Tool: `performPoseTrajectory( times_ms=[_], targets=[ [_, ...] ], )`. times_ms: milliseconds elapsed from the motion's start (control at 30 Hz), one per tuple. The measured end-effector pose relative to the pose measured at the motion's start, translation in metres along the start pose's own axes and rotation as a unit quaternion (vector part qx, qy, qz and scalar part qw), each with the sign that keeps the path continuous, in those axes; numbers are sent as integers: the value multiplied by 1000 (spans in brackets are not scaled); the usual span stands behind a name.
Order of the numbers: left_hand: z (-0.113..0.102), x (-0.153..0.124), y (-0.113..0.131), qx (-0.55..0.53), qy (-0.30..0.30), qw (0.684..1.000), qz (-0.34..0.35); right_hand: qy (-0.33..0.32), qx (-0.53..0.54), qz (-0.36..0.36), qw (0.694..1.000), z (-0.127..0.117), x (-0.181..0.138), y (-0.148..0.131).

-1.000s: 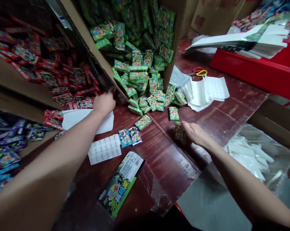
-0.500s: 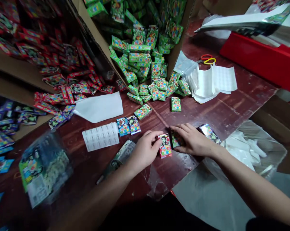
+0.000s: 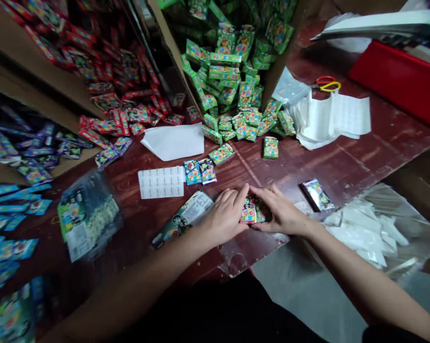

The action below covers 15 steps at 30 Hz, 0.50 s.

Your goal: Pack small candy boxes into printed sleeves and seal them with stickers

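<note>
My left hand (image 3: 225, 216) and my right hand (image 3: 281, 213) meet near the front edge of the dark red table (image 3: 343, 166). Between them they press together a red small packet (image 3: 248, 214) and a green small packet (image 3: 260, 212), fingers curled round both. A silver-edged packet (image 3: 317, 194) lies just right of my right hand. Two blue packets (image 3: 199, 171) and a sticker sheet (image 3: 161, 182) lie beyond my left hand. A large printed bag (image 3: 182, 224) lies under my left wrist.
A carton spills green packets (image 3: 236, 95) onto the table; another holds red packets (image 3: 111, 76), and blue packets (image 3: 18, 157) fill boxes at left. White paper sheets (image 3: 329, 119) and scissors (image 3: 325, 83) sit at back right. A clear bag with white strips (image 3: 372, 233) hangs at right.
My left hand came back from the red packets with a red packet and has closed in against my right hand. The view has shifted left and down.
</note>
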<state>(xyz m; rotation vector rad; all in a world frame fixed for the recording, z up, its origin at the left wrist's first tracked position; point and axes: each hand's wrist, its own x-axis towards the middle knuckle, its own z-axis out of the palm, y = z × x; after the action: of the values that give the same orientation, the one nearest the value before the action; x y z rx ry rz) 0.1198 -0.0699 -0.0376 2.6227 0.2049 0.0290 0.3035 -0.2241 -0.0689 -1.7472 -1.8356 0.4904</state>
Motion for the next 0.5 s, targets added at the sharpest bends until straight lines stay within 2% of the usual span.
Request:
performPoseTrajectory(
  times_ms=[67, 167, 233, 267, 367, 500],
  targets=[
    [-8, -24, -1, 22, 33, 999, -25, 9, 15, 8, 1000, 2, -5, -3],
    [-17, -69, -12, 81, 112, 977, -162, 38, 18, 34, 999, 2, -6, -5],
    [-19, -97, -22, 98, 119, 960, -233, 69, 5, 37, 997, 3, 4, -7],
    [-19, -108, -26, 93, 105, 959, -246, 82, -4, 31, 996, 5, 11, -9],
    [-17, -129, -32, 61, 59, 971, -225, 75, -27, -4, 997, 10, 38, -17],
    [-19, -138, -33, 57, 47, 980, -187, -45, 6, -65, 997, 20, 57, -30]
  ],
)
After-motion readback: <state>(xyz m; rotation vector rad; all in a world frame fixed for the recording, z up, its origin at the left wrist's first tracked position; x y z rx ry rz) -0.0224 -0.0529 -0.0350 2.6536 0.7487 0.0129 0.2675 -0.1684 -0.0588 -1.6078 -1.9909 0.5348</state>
